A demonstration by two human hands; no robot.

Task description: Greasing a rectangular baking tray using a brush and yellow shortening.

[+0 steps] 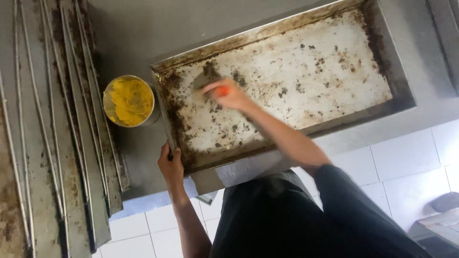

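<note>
At far left, a stack of dirty baking trays (57, 143) is seen leaning on edge, grimy and well apart from both hands. Just right of it, a small round tub of yellow paste (129, 101) is set on the grey counter (143, 33), just beside the large tray's corner. Next, the left hand (170, 165) is clamped over the near-left rim of the large metal tray (306, 71), fingers curled shut on the edge. The tray is laid flat on the counter, its floor pale and speckled with burnt residue, darkest along the left and far walls. Further right, the right hand (228, 94) is closed around a scraper (206, 82); an orange handle is glimpsed under the fingers, and the grey blade sticks out beyond the fingertips toward the upper left, pressed on the tray floor near the crusted left wall. The hand is motion-blurred, so the exact grip cannot be told.

Risks, as judged: the tray could be skidded toward the counter edge if the left-hand hold is loosened; the tub could be knocked by a tray shove; knuckles could be scraped on the wall if the blade slips off hard crust.
</note>
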